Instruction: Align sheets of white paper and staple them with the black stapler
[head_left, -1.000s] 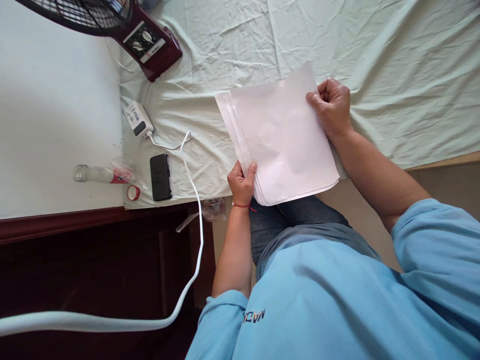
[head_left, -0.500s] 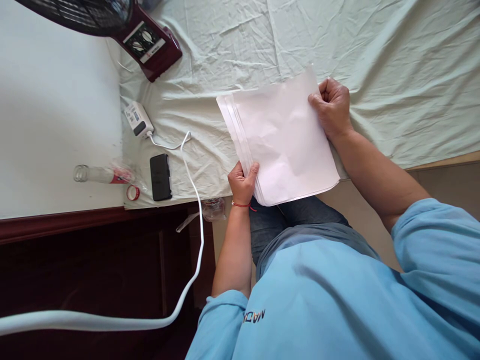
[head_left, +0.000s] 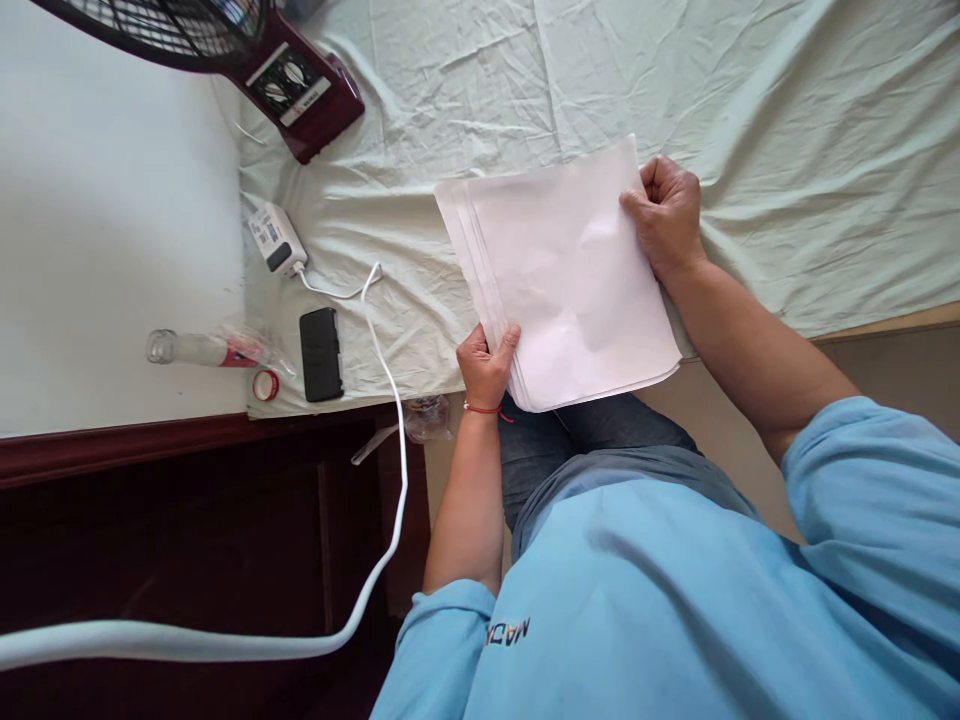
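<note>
A small stack of white paper sheets (head_left: pixel 577 280) is held tilted over the near edge of the cloth-covered table, partly above my lap. Its left edges are fanned, so several sheets show there. My left hand (head_left: pixel 487 365) grips the lower left edge, thumb on top and fingers underneath. At the upper right edge, my right hand (head_left: pixel 667 215) pinches the paper between its thumb and curled fingers. Whether the right hand holds one sheet or all of them I cannot tell.
A pale green cloth (head_left: pixel 465 90) covers the table. On the left lie a black phone (head_left: pixel 321 355), a white power device (head_left: pixel 277 240) with a white cable (head_left: pixel 401 470), a red tape roll (head_left: pixel 265 385) and a glass bottle (head_left: pixel 195 348). A dark red fan (head_left: pixel 315 100) stands at the back left.
The paper's top right corner has shifted slightly to the right, and my right hand has moved a touch with it. My left hand keeps its grip almost unmoved.
</note>
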